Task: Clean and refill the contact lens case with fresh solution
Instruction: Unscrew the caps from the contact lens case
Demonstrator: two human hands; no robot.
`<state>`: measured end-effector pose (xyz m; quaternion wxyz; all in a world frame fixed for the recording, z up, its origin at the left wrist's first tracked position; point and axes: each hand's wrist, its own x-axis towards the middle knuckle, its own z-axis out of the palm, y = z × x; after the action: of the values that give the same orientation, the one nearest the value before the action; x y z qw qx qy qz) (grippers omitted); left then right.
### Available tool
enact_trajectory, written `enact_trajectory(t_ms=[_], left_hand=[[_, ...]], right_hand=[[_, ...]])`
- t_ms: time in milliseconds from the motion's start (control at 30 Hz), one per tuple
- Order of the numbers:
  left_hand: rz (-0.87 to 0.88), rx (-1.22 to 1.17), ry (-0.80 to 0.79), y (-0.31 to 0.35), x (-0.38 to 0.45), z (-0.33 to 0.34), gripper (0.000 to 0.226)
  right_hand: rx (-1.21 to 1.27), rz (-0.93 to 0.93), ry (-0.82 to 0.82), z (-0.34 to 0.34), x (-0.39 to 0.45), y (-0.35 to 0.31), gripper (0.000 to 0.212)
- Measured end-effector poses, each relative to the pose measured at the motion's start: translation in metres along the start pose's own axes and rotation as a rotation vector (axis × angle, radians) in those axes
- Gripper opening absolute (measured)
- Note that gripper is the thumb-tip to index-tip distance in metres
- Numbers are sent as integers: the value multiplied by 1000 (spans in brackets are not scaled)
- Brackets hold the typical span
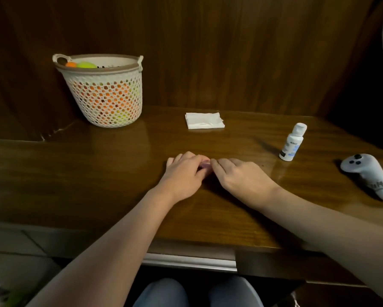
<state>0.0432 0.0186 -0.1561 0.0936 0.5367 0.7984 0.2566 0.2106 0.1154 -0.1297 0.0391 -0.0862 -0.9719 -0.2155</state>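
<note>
Both hands, left (184, 173) and right (237, 176), grip the lens case (205, 166) between them.

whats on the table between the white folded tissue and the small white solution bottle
Nothing: in the head view, only bare dark wooden tabletop lies between the white folded tissue and the small white solution bottle.
</note>
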Motion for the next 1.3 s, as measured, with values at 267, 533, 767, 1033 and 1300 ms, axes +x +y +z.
enact_trajectory(t_ms=[267, 533, 767, 1033, 1300], left_hand=[[-5, 27, 1, 2, -1, -1, 44], [16, 39, 1, 4, -5, -3, 42], [21, 46, -5, 5, -6, -4, 41], [14, 22, -5, 6, -6, -5, 41], [17, -4, -67, 7, -7, -10, 38]], right_hand=[[-133, -52, -16, 0, 1, -9, 53], [-313, -284, 40, -8, 5, -6, 64], [-297, -246, 70, -4, 7, -4, 53], [-254, -217, 60, -3, 7, -3, 47], [282, -46, 76, -20, 8, 27, 44]])
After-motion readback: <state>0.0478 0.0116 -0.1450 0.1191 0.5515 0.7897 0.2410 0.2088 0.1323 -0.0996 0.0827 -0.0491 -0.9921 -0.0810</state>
